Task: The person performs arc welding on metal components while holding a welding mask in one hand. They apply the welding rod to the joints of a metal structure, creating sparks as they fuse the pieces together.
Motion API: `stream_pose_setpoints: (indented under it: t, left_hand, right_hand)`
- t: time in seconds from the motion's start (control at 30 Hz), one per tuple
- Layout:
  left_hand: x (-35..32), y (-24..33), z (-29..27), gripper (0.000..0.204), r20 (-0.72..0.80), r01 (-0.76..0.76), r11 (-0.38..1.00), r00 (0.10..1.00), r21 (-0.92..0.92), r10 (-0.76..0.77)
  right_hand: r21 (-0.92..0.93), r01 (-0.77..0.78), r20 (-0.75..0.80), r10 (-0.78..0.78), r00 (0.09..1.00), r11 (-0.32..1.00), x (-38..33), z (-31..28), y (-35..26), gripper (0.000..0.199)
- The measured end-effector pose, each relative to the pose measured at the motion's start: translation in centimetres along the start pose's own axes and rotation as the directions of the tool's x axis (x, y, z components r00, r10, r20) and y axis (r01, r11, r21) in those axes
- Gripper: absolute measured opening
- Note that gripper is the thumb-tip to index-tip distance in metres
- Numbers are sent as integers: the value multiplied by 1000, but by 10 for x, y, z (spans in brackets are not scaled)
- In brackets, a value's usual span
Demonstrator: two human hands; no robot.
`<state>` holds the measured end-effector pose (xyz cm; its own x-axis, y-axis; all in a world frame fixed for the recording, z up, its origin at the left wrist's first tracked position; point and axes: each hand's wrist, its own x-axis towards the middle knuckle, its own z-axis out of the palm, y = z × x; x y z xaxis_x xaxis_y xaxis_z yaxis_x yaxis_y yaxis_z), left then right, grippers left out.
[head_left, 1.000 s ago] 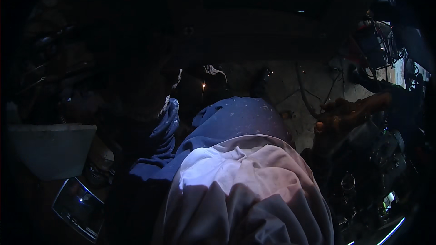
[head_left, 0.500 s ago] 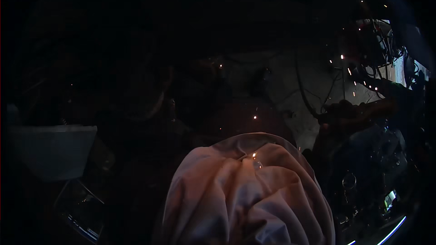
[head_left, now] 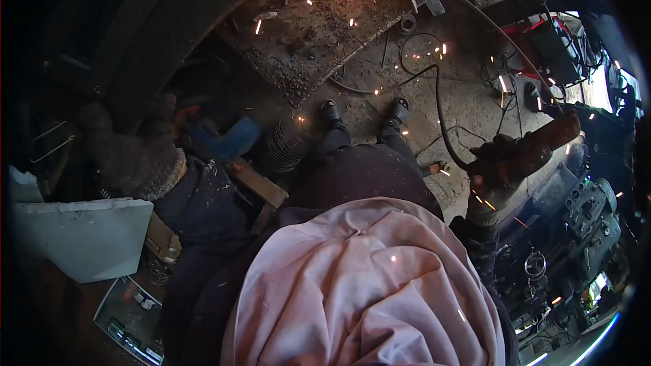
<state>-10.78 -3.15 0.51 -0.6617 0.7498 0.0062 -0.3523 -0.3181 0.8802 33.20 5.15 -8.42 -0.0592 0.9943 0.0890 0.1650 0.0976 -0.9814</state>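
My gloved right hand [head_left: 493,176] is wrapped around a dark electrode holder [head_left: 553,142] at the right, its black cable [head_left: 444,118] trailing from the near end. From the holder's tip a long thin rod [head_left: 505,32] runs up toward an orange glow at the top edge, where sparks fly. Below the glow lies a dark steel plate [head_left: 291,68] strewn with small dark bits. On the left, my gloved left hand [head_left: 139,159] is raised, its shadowed fingers closed about the lower end of a large dark curved thing [head_left: 176,20]; its kind is hard to make out.
A wire coil [head_left: 283,149] and a blue metal piece [head_left: 234,137] lie by my left leg. A pale board [head_left: 88,240] juts out at the left. Cables cross the floor near my sandals [head_left: 399,110]. Grey machinery [head_left: 590,217] stands at the right.
The picture has brightened from near black, so both hands, the floor and the plate show clearly. An orange glow and more sparks appear at the top. My right hand is about where it was.
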Motion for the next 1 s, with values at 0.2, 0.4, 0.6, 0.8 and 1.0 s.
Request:
stream_pose_setpoints:
  t: [0.2, 0.4, 0.6, 0.8, 1.0]
  left_hand:
    - [-1, -8, 3, 38, -188, -50, 995, 980, 89, 66]
    - [-7, -4, 4, 41, -189, 17, 999, 982, 49, -8]
    - [-9, -2, -4, 42, -216, 52, 994, 976, 100, -29]
    - [-11, -3, 1, 46, -186, 25, 1000, 982, 14, -22]
    - [-22, -16, 36, 44, -345, -47, 994, 935, 97, 78]
  right_hand:
    - [4, -31, -15, 31, 999, 1000, 2, 5, -3, 100]
    - [-7, -13, -29, 13, 999, 1000, 2, 3, 7, 102]
    - [28, -52, -31, 53, 998, 998, 1, 6, 3, 102]
    - [60, -97, -14, 98, 995, 993, 10, -1, 10, 100]
    - [78, -135, 84, 128, 988, 988, 43, -25, 18, 94]
